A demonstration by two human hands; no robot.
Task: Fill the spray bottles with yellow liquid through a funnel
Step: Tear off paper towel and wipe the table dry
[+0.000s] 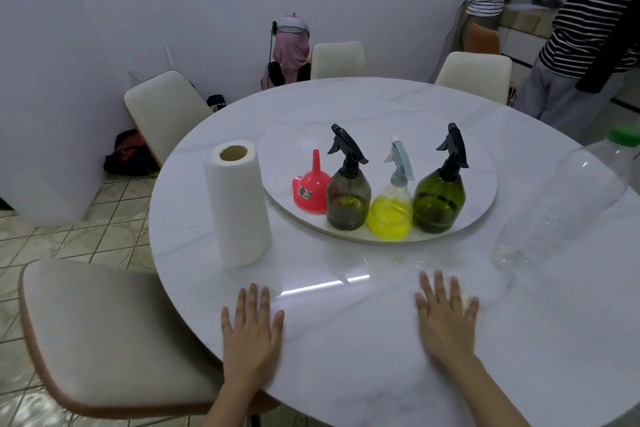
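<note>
Left hand (pixel 251 333) and right hand (pixel 445 319): both flat on the table (pixel 346 340), fingers spread, holding nothing. Three spray bottles (pixel 390 204), capped and part-filled, stand on the turntable (pixel 381 135); red funnel (pixel 310 189) upended at their left. Large clear bottle (pixel 568 204) near the right hand looks drained. Risk: reaching across topples bottles.

Round table (pixel 346 340): turntable (pixel 478 163), paper roll (pixel 239 208), bottle (pixel 568 204).

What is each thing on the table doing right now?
Red funnel: upside down, spout up.
Grey bottle: capped, some liquid inside.
Clear bottle: capped, half full, yellow.
Green bottle: capped, upright.
Big plastic bottle: capped, looks empty.
Paper towel roll: standing.
Left hand: flat, open.
Right hand: flat, open.
</note>
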